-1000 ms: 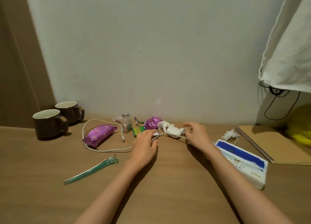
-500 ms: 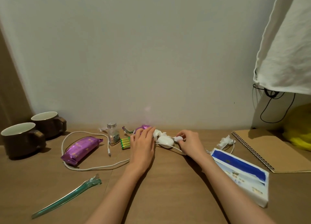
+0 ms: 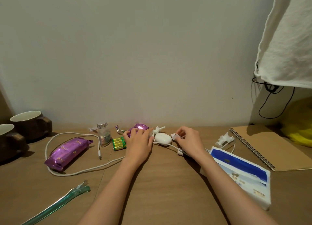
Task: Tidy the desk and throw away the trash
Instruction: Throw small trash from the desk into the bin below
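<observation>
Take the white oval case as your marker. It sits far back on the bench, close to the wall. The bigger things lie out to either side of it, which reads as clutter left where it fell, not sorted. The blue-and-white tissue pack is to its right and nearer you. The long purple packet is well to its left, inside a loop of white cable.

Your left grip lies just left of the case, fingers spread and fairly straight over the small purple wrapper. It touches the wrapper but is not visibly closed round it; I judge you mean to gather it as trash. Your right grip, just right of the case, pinches a white scrap between thumb and forefinger, likely to lift it clear.

The wrapper is shiny foil, crumpled, catching a bright glint. Just behind the case a crumpled tissue stands in twisted peaks. The scrap is tiny and pale; what it is made of I cannot tell.
</observation>
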`<act>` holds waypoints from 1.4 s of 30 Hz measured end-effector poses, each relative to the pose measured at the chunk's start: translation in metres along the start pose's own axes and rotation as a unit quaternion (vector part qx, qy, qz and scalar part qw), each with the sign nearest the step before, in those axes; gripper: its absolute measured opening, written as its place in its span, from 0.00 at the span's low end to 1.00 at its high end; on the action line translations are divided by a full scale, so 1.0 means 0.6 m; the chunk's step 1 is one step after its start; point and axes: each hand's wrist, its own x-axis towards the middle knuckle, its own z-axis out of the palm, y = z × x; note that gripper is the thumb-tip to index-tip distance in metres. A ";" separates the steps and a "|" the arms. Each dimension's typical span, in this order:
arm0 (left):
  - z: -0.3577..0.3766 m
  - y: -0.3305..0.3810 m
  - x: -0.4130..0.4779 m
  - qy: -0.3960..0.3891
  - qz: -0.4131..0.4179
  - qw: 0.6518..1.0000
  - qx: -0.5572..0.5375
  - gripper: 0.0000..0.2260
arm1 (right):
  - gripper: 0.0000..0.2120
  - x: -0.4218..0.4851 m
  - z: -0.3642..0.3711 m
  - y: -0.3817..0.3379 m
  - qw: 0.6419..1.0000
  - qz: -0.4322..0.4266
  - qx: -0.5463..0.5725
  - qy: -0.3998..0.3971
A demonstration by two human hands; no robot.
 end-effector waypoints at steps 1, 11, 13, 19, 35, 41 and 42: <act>0.000 0.000 0.001 0.004 -0.003 1.000 -0.011 0.17 | 0.03 0.000 0.001 0.000 1.000 -0.001 -0.003 -0.002; -0.012 -0.007 -0.001 0.106 0.005 0.987 -0.117 0.08 | 0.03 -0.003 0.000 -0.003 1.000 -0.009 0.005 0.015; -0.020 -0.006 -0.004 0.135 -0.005 0.982 -0.135 0.07 | 0.04 -0.002 -0.005 -0.009 0.999 -0.019 0.017 0.034; -0.079 0.008 -0.008 0.219 -0.005 0.961 -0.172 0.08 | 0.07 -0.010 -0.037 -0.055 0.992 -0.057 0.093 0.068; -0.348 -0.053 -0.262 0.133 -0.067 0.867 -0.475 0.08 | 0.05 -0.257 -0.106 -0.219 0.944 -0.185 0.268 -0.055; -0.386 -0.110 -0.424 0.120 -0.144 0.857 -0.479 0.08 | 0.05 -0.383 -0.067 -0.253 0.912 -0.211 0.296 -0.189; -0.391 -0.120 -0.449 0.127 -0.152 0.858 -0.474 0.08 | 0.05 -0.403 -0.060 -0.259 0.903 -0.213 0.306 -0.211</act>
